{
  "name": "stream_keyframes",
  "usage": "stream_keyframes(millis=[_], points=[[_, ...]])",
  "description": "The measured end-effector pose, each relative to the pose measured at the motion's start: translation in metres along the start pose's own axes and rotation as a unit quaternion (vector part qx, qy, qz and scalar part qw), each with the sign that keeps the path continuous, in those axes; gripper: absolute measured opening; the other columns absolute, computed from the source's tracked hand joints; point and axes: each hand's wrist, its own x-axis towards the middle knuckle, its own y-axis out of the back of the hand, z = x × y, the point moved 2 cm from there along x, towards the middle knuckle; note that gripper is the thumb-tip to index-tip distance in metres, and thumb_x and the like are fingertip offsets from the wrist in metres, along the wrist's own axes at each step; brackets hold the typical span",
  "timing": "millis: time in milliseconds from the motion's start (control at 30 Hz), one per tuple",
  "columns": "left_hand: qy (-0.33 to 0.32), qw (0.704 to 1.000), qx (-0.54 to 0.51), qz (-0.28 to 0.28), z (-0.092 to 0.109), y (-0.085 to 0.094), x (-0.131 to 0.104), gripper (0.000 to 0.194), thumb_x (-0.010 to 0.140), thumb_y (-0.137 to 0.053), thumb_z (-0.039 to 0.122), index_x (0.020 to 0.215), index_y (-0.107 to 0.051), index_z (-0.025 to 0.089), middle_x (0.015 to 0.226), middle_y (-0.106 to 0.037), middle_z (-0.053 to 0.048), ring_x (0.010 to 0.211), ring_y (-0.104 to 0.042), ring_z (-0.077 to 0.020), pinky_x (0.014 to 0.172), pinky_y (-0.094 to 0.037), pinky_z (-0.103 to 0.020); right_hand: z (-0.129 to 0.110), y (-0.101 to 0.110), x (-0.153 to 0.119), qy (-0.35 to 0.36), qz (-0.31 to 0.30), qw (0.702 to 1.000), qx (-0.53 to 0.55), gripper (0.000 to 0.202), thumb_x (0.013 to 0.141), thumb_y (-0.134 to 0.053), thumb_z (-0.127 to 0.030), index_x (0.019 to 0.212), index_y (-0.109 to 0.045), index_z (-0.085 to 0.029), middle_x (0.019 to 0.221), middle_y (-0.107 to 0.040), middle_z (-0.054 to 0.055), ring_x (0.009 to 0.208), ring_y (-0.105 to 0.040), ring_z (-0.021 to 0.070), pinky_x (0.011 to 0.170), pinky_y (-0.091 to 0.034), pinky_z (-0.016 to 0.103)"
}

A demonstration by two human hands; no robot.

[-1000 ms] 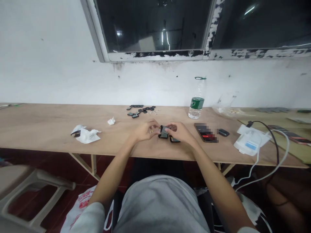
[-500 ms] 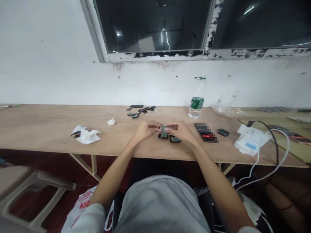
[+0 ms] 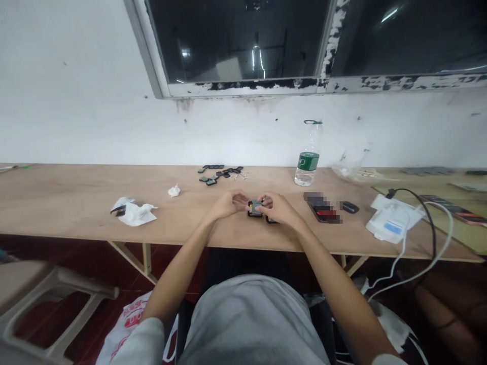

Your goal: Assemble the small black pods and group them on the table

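Note:
My right hand point(image 3: 274, 207) pinches a small grey-green rectangular module point(image 3: 256, 204) with a yellow patch at its left end, thumb in front and fingers behind. Just left of that module is my left hand point(image 3: 235, 202), its fingers apart and its tips close to the module's edge; I cannot tell whether they touch it. Under the held module, a black-edged module point(image 3: 255, 215) lies on the table, mostly covered. Another black-edged module point(image 3: 271, 220) rests below my right hand, partly hidden by it.
Several dark modules point(image 3: 211, 180) and small white pieces point(image 3: 239, 176) lie near the wall. A water bottle point(image 3: 307, 162), phone point(image 3: 321, 208), black oval device point(image 3: 349, 207) and white box with cables point(image 3: 391, 223) are to the right. Crumpled tissues point(image 3: 139, 213) lie left on the wooden table point(image 3: 76, 203).
My left fingers have come off the module and moved slightly left. The module in my right hand has turned level and come lower, over the module on the table.

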Motion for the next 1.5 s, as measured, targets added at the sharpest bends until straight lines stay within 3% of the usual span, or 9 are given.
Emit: stream_keyframes(millis=[167, 400, 600, 800, 967, 1067, 1167, 1333, 1500], points=[[0.016, 0.993, 0.111, 0.046, -0.021, 0.019, 0.004, 0.035, 0.072, -0.082, 0.037, 0.098, -0.072, 0.016, 0.101, -0.075, -0.009, 0.092, -0.07, -0.0232, 0.084, -0.057, -0.036, 0.007, -0.011, 0.003, -0.006, -0.043, 0.998, -0.035, 0.015, 0.082, -0.07, -0.03, 0.087, -0.07, -0.016, 0.074, -0.073, 0.003, 0.061, -0.063, 0.0147, 0.055, -0.044, 0.023], [0.038, 0.979, 0.2, 0.033, -0.047, 0.029, 0.007, 0.039, 0.071, -0.081, 0.042, 0.099, -0.073, 0.017, 0.102, -0.075, -0.01, 0.094, -0.069, -0.0262, 0.084, -0.056, -0.039, 0.011, -0.019, 0.006, 0.024, -0.052, 0.986, -0.158, 0.006, 0.08, -0.071, -0.022, 0.076, -0.074, -0.018, 0.076, -0.072, 0.004, 0.071, -0.063, 0.0174, 0.066, -0.045, 0.026], [0.019, 0.969, 0.248, 0.004, -0.046, 0.03, 0.004, 0.039, 0.071, -0.081, 0.04, 0.103, -0.075, 0.019, 0.108, -0.074, -0.011, 0.098, -0.068, -0.0276, 0.087, -0.054, -0.039, 0.014, -0.02, 0.006, 0.075, -0.011, 0.966, -0.246, 0.016, 0.09, -0.062, -0.019, 0.098, -0.076, -0.016, 0.105, -0.071, 0.012, 0.096, -0.064, 0.023, 0.089, -0.046, 0.032], [-0.108, 0.967, 0.208, -0.102, -0.008, 0.0, -0.003, 0.021, 0.074, -0.08, 0.032, 0.092, -0.078, 0.021, 0.101, -0.074, -0.007, 0.094, -0.067, -0.0233, 0.086, -0.052, -0.034, 0.021, -0.024, 0.01, 0.047, -0.023, 0.939, -0.34, 0.024, 0.096, -0.053, -0.02, 0.094, -0.077, -0.015, 0.104, -0.069, 0.016, 0.104, -0.06, 0.0277, 0.097, -0.041, 0.037], [-0.116, 0.96, 0.227, -0.119, -0.008, -0.031, 0.0, 0.011, 0.077, -0.078, 0.033, 0.078, -0.08, 0.022, 0.087, -0.075, -0.006, 0.079, -0.067, -0.0216, 0.077, -0.052, -0.033, 0.024, -0.022, 0.011, 0.043, 0.002, 0.949, -0.313, 0.014, 0.09, -0.064, -0.025, 0.086, -0.072, -0.015, 0.1, -0.067, 0.014, 0.103, -0.059, 0.0269, 0.095, -0.042, 0.036], [-0.122, 0.952, 0.254, -0.119, -0.012, -0.038, 0.002, 0.01, 0.075, -0.079, 0.033, 0.075, -0.08, 0.023, 0.085, -0.076, -0.005, 0.079, -0.068, -0.0224, 0.079, -0.052, -0.033, 0.023, -0.019, 0.012, 0.039, 0.005, 0.967, -0.251, 0.003, 0.085, -0.067, -0.019, 0.084, -0.067, -0.016, 0.093, -0.069, 0.009, 0.09, -0.061, 0.0224, 0.083, -0.045, 0.031], [-0.117, 0.942, 0.297, -0.098, -0.011, -0.041, 0.001, 0.007, 0.078, -0.075, 0.027, 0.075, -0.08, 0.023, 0.085, -0.077, -0.005, 0.08, -0.068, -0.0228, 0.082, -0.05, -0.034, 0.02, -0.01, 0.012, 0.022, 0.024, 0.981, -0.191, 0.002, 0.086, -0.063, -0.017, 0.086, -0.065, -0.018, 0.083, -0.07, 0.004, 0.076, -0.062, 0.0183, 0.072, -0.045, 0.027], [-0.097, 0.938, 0.33, -0.042, -0.002, -0.044, 0.001, 0.014, 0.085, -0.068, 0.028, 0.078, -0.079, 0.024, 0.088, -0.077, -0.005, 0.083, -0.068, -0.0238, 0.084, -0.05, -0.035, 0.013, 0.016, 0.009, 0.003, 0.129, 0.983, -0.133, 0.008, 0.084, -0.066, -0.024, 0.089, -0.063, -0.018, 0.085, -0.073, 0.006, 0.073, -0.064, 0.0184, 0.068, -0.047, 0.028], [-0.063, 0.953, 0.289, 0.067, -0.011, -0.008, 0.007, 0.021, 0.089, -0.062, 0.033, 0.088, -0.078, 0.019, 0.096, -0.075, -0.009, 0.085, -0.068, -0.0239, 0.081, -0.051, -0.033, 0.01, 0.034, 0.005, 0.0, 0.153, 0.984, -0.089, 0.01, 0.084, -0.066, -0.027, 0.091, -0.064, -0.019, 0.092, -0.074, 0.007, 0.077, -0.067, 0.019, 0.072, -0.051, 0.029]])
